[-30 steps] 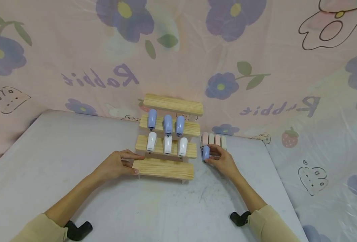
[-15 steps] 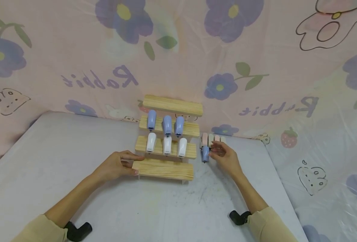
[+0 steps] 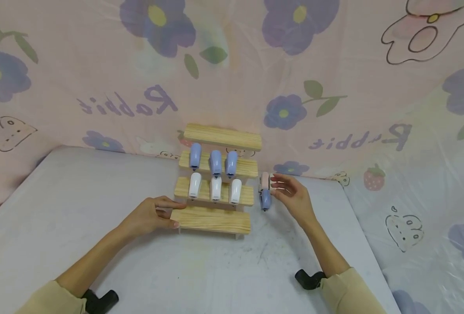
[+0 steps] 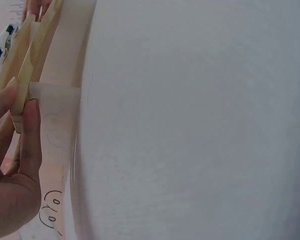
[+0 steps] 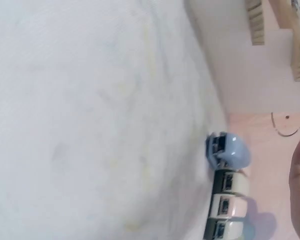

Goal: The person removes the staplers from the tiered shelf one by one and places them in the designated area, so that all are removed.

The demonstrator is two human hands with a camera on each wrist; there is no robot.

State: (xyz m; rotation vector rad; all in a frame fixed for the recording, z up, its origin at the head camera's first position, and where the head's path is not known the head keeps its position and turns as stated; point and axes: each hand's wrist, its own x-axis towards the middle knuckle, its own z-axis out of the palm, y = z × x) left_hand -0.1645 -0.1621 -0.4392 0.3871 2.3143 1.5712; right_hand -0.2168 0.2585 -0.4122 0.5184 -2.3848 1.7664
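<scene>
A tiered wooden shelf (image 3: 212,220) stands mid-table. Its second step from the bottom bears white staplers (image 3: 215,188), and the step above bears blue staplers (image 3: 215,162). My left hand (image 3: 147,216) grips the left end of the lowest board; the left wrist view shows thumb and fingers on either side of the wood. Right of the shelf, a loose blue stapler (image 3: 265,199) stands in front of a pink stapler (image 3: 265,181). My right hand (image 3: 296,200) hovers beside them, fingers relaxed, holding nothing. Pale green and pink staplers (image 5: 230,206) line up there, mostly hidden by that hand in the head view.
The top board (image 3: 222,136) and the lowest board carry no staplers. A printed cloth wall (image 3: 224,78) rises behind the white table (image 3: 137,270). Black wrist mounts (image 3: 309,279) sit at both sleeves.
My right hand has let go of the loose blue stapler and moved slightly right and back, over the row behind it. The left hand stays on the shelf.
</scene>
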